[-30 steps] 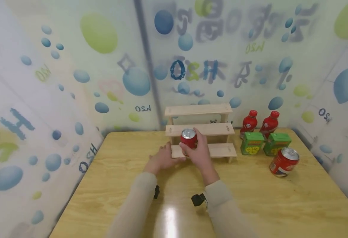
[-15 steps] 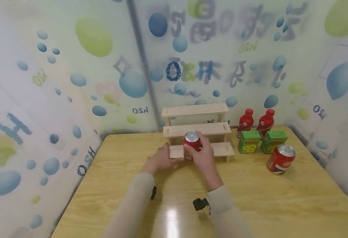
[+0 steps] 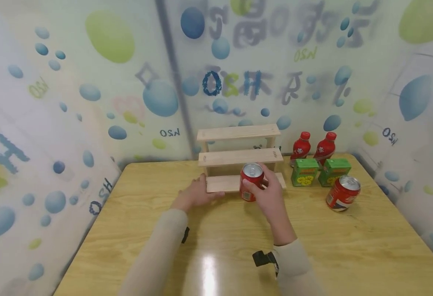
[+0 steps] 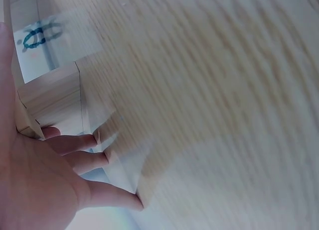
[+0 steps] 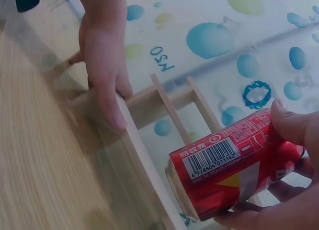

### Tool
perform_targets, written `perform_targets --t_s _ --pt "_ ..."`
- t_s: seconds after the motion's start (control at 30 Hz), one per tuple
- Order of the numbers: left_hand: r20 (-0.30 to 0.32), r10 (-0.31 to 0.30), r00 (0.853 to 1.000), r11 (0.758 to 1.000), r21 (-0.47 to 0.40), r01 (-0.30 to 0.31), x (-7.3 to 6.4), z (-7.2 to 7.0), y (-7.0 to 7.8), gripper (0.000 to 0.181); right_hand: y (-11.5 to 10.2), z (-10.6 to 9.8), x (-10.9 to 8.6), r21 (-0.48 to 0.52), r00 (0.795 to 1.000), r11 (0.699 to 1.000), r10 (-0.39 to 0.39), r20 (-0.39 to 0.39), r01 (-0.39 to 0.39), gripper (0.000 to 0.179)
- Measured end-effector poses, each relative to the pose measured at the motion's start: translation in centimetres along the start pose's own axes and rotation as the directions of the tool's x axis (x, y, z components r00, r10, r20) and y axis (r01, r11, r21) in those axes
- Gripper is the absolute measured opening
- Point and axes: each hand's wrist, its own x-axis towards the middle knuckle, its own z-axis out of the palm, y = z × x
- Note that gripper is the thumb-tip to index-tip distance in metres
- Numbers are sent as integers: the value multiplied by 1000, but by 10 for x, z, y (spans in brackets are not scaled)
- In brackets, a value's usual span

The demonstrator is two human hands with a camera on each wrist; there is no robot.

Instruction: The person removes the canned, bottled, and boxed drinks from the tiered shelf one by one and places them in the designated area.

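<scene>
My right hand grips a red soda can around its side, thumb on the near left. The can is held upright at the front of the lowest board of a three-step wooden shelf rack; whether its base touches the board, I cannot tell. In the right wrist view the soda can shows its barcode. My left hand holds the left end of the lowest board, the thumb lying along its front edge. Fingertips of the left hand touch the tabletop in the left wrist view.
Right of the rack stand two red bottles at the back. Two green juice boxes are in front of them. Another red can stands nearest on that side. A patterned curtain wall borders the wooden table.
My right hand has carried the can to the right along the lowest board. The left hand keeps its place at the board's left end, while the head view has shifted slightly.
</scene>
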Motion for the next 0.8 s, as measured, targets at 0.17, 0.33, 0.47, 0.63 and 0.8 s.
perform_targets --t_s 0.17,0.33,0.47,0.63,0.8 --pt "11 2 1000 1000 3 -2 -2 -4 0 124 1 -25 -2 -3 999 1000 14 -39 -14 72" --pt "8 5 1000 1000 4 -5 -2 -5 -1 128 5 -55 -4 0 995 999 41 -96 -41 73" --pt "4 7 1000 1000 6 -7 -1 -4 -2 131 12 -80 -5 -17 981 998 61 -184 -65 74" --pt "7 11 1000 1000 5 -11 -1 -2 -1 130 26 -104 -5 -51 952 992 92 -292 -112 74" --pt "8 10 1000 1000 -9 -10 -1 1 0 127 50 -121 -2 -69 937 988 105 -334 -135 75"
